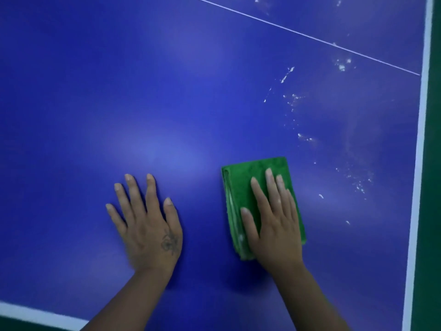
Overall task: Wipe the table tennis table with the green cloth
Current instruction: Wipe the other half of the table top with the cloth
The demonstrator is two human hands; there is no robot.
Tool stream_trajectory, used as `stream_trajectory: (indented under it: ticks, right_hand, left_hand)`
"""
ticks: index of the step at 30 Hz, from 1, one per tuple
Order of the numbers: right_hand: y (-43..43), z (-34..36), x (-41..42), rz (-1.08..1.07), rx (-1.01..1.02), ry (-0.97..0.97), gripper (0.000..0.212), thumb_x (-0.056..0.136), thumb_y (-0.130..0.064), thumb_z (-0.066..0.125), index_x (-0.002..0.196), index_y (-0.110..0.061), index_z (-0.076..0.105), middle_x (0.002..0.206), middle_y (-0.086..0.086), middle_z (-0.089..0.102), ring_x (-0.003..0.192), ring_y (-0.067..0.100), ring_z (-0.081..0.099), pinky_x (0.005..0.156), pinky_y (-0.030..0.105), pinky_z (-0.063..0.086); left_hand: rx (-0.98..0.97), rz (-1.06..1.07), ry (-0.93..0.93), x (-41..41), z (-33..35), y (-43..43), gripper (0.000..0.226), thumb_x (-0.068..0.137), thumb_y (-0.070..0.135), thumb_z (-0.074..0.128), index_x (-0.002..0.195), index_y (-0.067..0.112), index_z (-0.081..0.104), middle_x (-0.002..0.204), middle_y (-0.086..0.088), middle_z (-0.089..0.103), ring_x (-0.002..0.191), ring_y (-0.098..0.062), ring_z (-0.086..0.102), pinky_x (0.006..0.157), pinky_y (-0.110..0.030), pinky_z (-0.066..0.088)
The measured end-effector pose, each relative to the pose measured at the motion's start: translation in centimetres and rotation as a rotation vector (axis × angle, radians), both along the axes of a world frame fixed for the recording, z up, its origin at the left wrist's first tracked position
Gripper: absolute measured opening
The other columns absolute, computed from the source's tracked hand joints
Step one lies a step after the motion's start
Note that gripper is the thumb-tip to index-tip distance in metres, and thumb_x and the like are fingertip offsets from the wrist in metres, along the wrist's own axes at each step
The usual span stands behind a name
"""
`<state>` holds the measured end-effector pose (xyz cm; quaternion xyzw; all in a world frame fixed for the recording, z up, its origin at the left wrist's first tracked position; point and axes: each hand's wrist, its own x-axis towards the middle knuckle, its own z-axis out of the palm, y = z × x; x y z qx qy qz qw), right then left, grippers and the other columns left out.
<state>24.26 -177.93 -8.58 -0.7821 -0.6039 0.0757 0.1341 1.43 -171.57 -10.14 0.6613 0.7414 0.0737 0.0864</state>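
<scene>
The blue table tennis table (167, 91) fills the view. A folded green cloth (241, 185) lies flat on it at lower centre-right. My right hand (274, 223) presses down on the cloth with straight fingers, covering its right half. My left hand (148, 223) rests flat on the bare table to the left of the cloth, fingers spread, apart from it. White specks and smears (293, 99) are scattered over the table to the right of and beyond the cloth.
A white border line (420, 139) runs down the table's right edge, with dark green floor (432, 187) beyond it. Another white border (35, 315) marks the near edge at lower left. A thin white centre line (310, 37) crosses the top right.
</scene>
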Motion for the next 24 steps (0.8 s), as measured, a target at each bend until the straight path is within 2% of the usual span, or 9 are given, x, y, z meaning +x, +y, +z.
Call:
stream_trajectory:
  ticks: [4, 6, 10, 12, 17, 20, 24]
  right_hand:
    - [0.5, 0.5, 0.8, 0.041, -0.105, -0.121, 0.070, 0.109, -0.062, 0.043, 0.170, -0.030, 0.035, 0.182, -0.001, 0.019, 0.169, 0.022, 0.015, 0.132, 0.043, 0.021]
    - [2.4, 0.5, 1.4, 0.068, -0.115, -0.156, 0.072, 0.109, -0.065, 0.039, 0.171, -0.029, 0.033, 0.182, 0.000, 0.017, 0.169, 0.022, 0.014, 0.133, 0.044, 0.021]
    - [9.5, 0.0, 1.8, 0.050, 0.000, -0.153, 0.072, 0.112, -0.054, 0.045, 0.168, -0.011, 0.037, 0.180, 0.010, 0.022, 0.168, 0.033, 0.014, 0.135, 0.055, 0.019]
    - [14.5, -0.2, 1.8, 0.006, 0.038, -0.150, 0.072, 0.112, -0.049, 0.045, 0.166, -0.002, 0.037, 0.179, 0.012, 0.023, 0.168, 0.034, 0.014, 0.135, 0.055, 0.016]
    - [25.5, -0.4, 1.0, -0.069, -0.061, -0.120, 0.077, 0.114, -0.053, 0.027, 0.172, -0.004, 0.018, 0.183, 0.011, 0.005, 0.170, 0.027, 0.000, 0.136, 0.046, -0.002]
    - [27.8, -0.7, 1.4, -0.058, -0.062, -0.115, 0.077, 0.114, -0.055, 0.025, 0.173, -0.007, 0.015, 0.183, 0.008, 0.004, 0.170, 0.024, 0.000, 0.135, 0.045, -0.002]
    - [26.1, -0.7, 4.7, -0.034, -0.001, -0.128, 0.075, 0.113, -0.057, 0.032, 0.172, -0.010, 0.026, 0.182, 0.004, 0.016, 0.169, 0.023, 0.012, 0.136, 0.043, 0.004]
  left_hand:
    - [0.027, -0.081, -0.011, 2.4, 0.5, 5.5, 0.066, 0.111, 0.041, 0.033, 0.172, 0.015, 0.027, 0.180, -0.016, 0.013, 0.168, -0.036, 0.007, 0.134, -0.061, 0.003]
    - [0.026, -0.129, 0.014, 3.8, 0.6, 9.3, 0.066, 0.113, 0.044, 0.030, 0.173, 0.018, 0.021, 0.181, -0.013, 0.009, 0.168, -0.034, 0.004, 0.134, -0.060, 0.000]
    - [0.021, -0.084, 0.033, 7.9, 0.2, 15.4, 0.063, 0.114, 0.044, 0.025, 0.174, 0.029, 0.014, 0.183, -0.007, 0.000, 0.168, -0.033, -0.004, 0.133, -0.062, -0.003]
    - [0.039, -0.052, 0.029, 9.4, -0.1, 17.3, 0.063, 0.112, 0.043, 0.024, 0.174, 0.032, 0.016, 0.183, -0.007, 0.002, 0.168, -0.034, -0.004, 0.133, -0.063, -0.003]
    - [0.104, -0.025, 0.035, 9.7, -0.4, 17.9, 0.063, 0.110, 0.043, 0.028, 0.172, 0.030, 0.026, 0.182, -0.008, 0.012, 0.168, -0.036, 0.005, 0.133, -0.064, 0.002]
    - [0.096, -0.017, 0.043, 10.2, -0.2, 18.1, 0.063, 0.110, 0.042, 0.031, 0.172, 0.031, 0.027, 0.182, -0.007, 0.013, 0.168, -0.035, 0.006, 0.133, -0.063, 0.002]
    - [0.133, -0.017, 0.038, 10.2, -0.2, 18.1, 0.062, 0.109, 0.041, 0.034, 0.170, 0.029, 0.034, 0.180, -0.008, 0.020, 0.167, -0.036, 0.012, 0.133, -0.062, 0.004]
